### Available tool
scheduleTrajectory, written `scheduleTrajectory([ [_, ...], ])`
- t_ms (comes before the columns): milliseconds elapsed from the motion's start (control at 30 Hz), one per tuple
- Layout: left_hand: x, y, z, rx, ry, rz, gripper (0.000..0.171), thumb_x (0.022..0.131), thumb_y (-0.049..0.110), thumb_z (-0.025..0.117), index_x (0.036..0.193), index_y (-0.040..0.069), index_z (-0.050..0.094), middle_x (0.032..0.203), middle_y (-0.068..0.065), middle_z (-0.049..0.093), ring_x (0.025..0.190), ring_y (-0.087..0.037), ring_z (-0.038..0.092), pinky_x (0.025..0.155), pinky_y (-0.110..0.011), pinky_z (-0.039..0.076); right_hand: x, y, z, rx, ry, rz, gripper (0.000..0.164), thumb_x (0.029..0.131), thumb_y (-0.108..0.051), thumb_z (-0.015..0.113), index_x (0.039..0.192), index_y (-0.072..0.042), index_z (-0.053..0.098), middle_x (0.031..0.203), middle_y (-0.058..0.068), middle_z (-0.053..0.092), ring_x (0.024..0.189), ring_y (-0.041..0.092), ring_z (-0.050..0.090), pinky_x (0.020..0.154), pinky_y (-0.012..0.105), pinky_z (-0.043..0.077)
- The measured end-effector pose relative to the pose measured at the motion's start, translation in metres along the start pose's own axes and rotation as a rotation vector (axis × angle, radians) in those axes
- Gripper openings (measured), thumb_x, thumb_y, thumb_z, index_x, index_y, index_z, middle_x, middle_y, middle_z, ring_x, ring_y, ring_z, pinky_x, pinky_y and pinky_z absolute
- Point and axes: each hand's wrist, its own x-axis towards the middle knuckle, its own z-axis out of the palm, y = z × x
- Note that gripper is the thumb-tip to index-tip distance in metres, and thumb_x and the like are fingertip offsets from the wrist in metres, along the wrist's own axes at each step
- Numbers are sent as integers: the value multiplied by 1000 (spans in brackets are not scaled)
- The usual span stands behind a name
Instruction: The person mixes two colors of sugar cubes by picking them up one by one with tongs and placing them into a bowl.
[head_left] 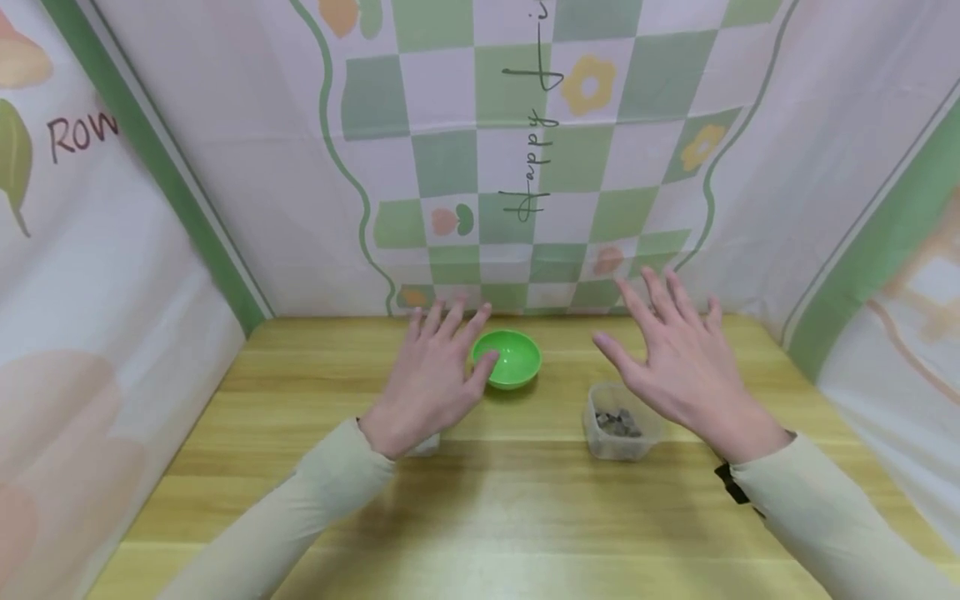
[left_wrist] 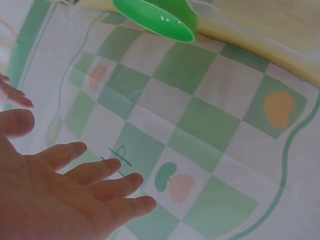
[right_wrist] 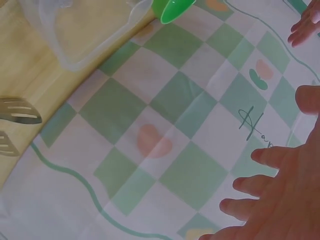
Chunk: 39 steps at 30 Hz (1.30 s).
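Both hands are raised above the table with fingers spread, holding nothing. My left hand [head_left: 431,375] hovers left of a green bowl [head_left: 519,360], its thumb overlapping the rim in the head view. A pale translucent container [head_left: 426,447] lies mostly hidden under that hand; its edge also shows in the left wrist view. My right hand [head_left: 684,367] is above and right of a clear plastic box [head_left: 618,450] holding small dark grey pieces [head_left: 618,422]. A slotted metal utensil [right_wrist: 20,110], with two slotted ends, shows in the right wrist view; the right hand hides it from the head view.
The wooden table [head_left: 495,517] ends at a hanging cloth [head_left: 442,167] with green and white checks. More cloth hangs along the left [head_left: 82,333] and right [head_left: 900,350] sides. A black band [head_left: 732,485] circles the right wrist.
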Motion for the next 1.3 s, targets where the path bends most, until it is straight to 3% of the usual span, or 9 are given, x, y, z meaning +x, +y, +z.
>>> scheduleTrajectory([
  [467,0,18,5,-34,-22,27,64,111,53,35,165,19,37,171,-13,28,156,-41,25,129,-58,15,-14,13,1,22,49,-5,83,106,-62,46,169,-12,24,173,23,11,157,48,7,113,86,6],
  [667,0,27,9,-52,-40,55,63,112,51,34,166,18,35,171,-12,28,157,-38,23,129,-58,14,-21,18,3,38,45,-11,83,107,-59,47,167,-5,25,170,30,15,156,50,11,114,83,12],
  [800,1,32,11,-63,-29,70,63,112,50,37,165,17,37,170,-12,30,156,-39,25,128,-58,15,-25,22,2,43,59,-17,84,107,-57,49,166,-2,26,170,30,16,155,51,15,114,81,18],
  [1000,1,38,15,-69,-47,71,62,112,49,39,164,16,38,170,-12,32,156,-38,26,128,-58,18,-29,25,2,53,59,-8,84,107,-57,50,167,-4,24,171,28,13,155,51,15,117,80,16],
  [1300,4,48,25,-80,-44,95,62,111,47,46,163,13,40,165,-15,39,151,-37,37,126,-57,28,-36,33,3,67,68,8,83,106,-55,53,163,0,30,164,37,22,149,57,22,120,74,18],
])
